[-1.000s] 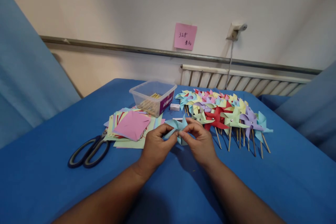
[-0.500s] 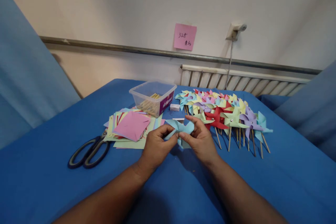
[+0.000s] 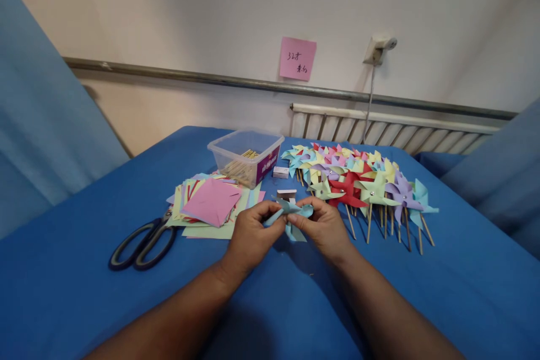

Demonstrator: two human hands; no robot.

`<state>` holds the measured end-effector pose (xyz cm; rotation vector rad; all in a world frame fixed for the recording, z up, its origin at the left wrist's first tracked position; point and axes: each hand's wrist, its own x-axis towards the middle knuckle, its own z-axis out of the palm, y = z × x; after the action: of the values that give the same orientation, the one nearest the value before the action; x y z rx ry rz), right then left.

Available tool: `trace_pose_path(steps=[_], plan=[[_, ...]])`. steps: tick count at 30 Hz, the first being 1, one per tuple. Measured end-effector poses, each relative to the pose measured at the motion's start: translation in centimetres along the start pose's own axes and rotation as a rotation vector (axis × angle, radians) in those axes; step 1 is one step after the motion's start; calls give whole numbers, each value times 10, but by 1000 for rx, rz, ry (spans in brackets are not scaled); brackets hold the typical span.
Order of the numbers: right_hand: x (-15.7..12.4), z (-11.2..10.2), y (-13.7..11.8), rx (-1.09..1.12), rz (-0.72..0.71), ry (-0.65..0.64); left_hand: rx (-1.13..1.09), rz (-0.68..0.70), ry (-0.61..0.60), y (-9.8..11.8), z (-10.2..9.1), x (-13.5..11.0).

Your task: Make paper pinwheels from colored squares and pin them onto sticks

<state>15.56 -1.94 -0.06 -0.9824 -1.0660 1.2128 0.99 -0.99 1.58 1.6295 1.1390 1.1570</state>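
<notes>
A light blue paper pinwheel (image 3: 291,215) is held between both my hands just above the blue table (image 3: 84,236). My left hand (image 3: 251,236) pinches its left side with thumb and fingertips. My right hand (image 3: 323,228) pinches its centre and right side, fingers curled over the folded flaps. Only a few of the pinwheel's flaps show between my fingers. No stick is visible on it.
Finished pinwheels on sticks (image 3: 358,185) lie in rows to the right. A stack of coloured paper squares (image 3: 208,202) and black scissors (image 3: 141,244) lie to the left. A clear plastic box of sticks (image 3: 247,156) and two small boxes (image 3: 280,172) sit behind.
My right fingers have folded the upper flaps of the blue pinwheel down toward its centre, so it looks more bunched. My left hand has stayed put.
</notes>
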Motion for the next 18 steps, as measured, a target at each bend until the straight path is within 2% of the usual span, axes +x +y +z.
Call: trace_pose_path(steps=[8,18], plan=[[-4,2,-4,-215,-86,65,-34,-17,12,-3,2,1],[-6,3,0,-342,-193,103,-39,-25,9,-6,2,0]])
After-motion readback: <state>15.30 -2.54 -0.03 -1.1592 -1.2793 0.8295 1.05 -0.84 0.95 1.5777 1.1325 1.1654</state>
